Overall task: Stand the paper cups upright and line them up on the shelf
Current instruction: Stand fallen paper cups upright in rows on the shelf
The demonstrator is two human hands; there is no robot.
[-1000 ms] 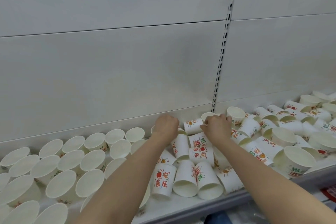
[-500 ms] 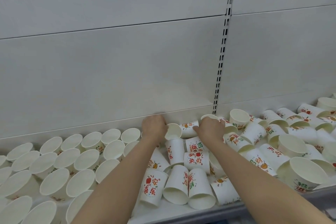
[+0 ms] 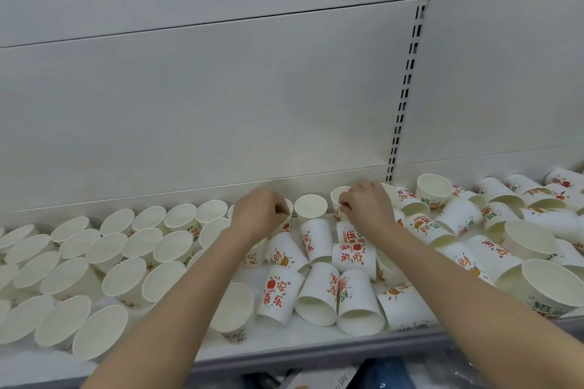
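Both hands reach to the back of the shelf: the left hand has its fingers curled round the rim of an upright cup that it mostly hides, and the right hand pinches the rim of another upright cup just beside the back panel. Between the two hands stands a free upright cup, mouth up, apart from both. Rows of upright cups fill the left part of the shelf, standing close together. To the right, a jumble of tipped cups lies on its side or upside down, touching and overlapping. Near the front edge, between the forearms, a printed cup stands mouth down beside two more overturned ones. A slotted upright strip runs up the back panel above the right hand.
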